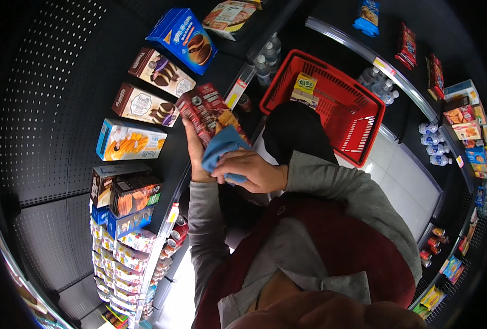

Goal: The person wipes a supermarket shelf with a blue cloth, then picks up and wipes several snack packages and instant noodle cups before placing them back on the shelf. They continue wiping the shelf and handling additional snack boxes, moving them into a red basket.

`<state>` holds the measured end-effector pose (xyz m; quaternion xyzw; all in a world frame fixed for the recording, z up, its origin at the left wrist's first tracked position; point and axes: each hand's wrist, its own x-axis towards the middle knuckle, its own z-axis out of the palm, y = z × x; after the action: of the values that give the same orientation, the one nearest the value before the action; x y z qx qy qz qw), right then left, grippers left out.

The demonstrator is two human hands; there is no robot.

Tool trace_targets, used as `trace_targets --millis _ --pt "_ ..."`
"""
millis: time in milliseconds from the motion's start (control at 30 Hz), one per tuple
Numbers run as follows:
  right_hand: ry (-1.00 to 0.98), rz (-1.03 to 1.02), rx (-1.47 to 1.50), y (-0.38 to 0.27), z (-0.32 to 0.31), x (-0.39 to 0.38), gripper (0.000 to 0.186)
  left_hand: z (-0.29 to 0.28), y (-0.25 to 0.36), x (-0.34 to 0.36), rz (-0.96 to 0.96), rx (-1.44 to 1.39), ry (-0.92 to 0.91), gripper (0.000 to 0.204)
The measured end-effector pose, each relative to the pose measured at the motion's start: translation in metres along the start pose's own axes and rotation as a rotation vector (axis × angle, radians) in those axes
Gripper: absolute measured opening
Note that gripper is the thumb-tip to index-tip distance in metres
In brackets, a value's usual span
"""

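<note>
My left hand (196, 152) grips a dark red snack box (206, 111) by its near side, holding it tilted in front of the shelf. In my right hand (254, 170) is a bunched blue cloth (225, 147), pressed against the lower part of that box. The fingers of my right hand are closed round the cloth. Just left of the held box, a cream and brown biscuit box (144, 105) and a similar one (162, 74) lie on the black shelf. A large blue biscuit box (183, 41) stands beyond them.
A red shopping basket (364, 104) with small yellow and pale boxes in it sits on the floor ahead. Water bottles (264, 68) stand beside it under the shelf. Another stocked shelf (408, 79) curves along the right. A white and blue box (131, 141) lies at left.
</note>
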<state>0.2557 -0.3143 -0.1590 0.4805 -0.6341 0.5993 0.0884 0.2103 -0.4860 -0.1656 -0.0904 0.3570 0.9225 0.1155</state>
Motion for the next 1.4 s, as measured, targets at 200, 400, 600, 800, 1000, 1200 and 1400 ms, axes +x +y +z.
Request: trace_targets --millis 200,400,600,800,1000,1200,1400 --pt "0.479 0.416 0.191 0.008 -0.066 0.005 0.036 -0.014 -0.010 -0.002 -0.029 -0.065 -0.189 0.081" --pt "0.292 0.636 0.529 0.027 -0.093 0.014 0.039 -0.046 -0.017 -0.005 -0.301 0.112 -0.104 0.076" --pt "0.556 0.462 0.584 0.016 -0.118 0.004 0.037 -0.032 -0.027 0.001 -0.220 0.172 -0.101 0.085" --pt "1.194 0.408 0.477 0.038 -0.222 -0.037 0.042 -0.035 -0.026 0.026 -0.167 0.129 -0.024 0.054" --pt "1.119 0.511 -0.158 0.089 -0.233 -0.122 0.050 -0.058 -0.025 0.029 -0.163 0.060 0.067 0.038" --pt "1.049 0.689 -0.160 0.165 -0.194 -0.178 0.050 -0.061 -0.031 0.033 -0.194 0.133 0.087 0.034" --pt "0.687 0.959 -0.540 0.215 -0.153 -0.211 0.045 -0.056 -0.029 0.036 -0.140 0.166 0.114 0.034"
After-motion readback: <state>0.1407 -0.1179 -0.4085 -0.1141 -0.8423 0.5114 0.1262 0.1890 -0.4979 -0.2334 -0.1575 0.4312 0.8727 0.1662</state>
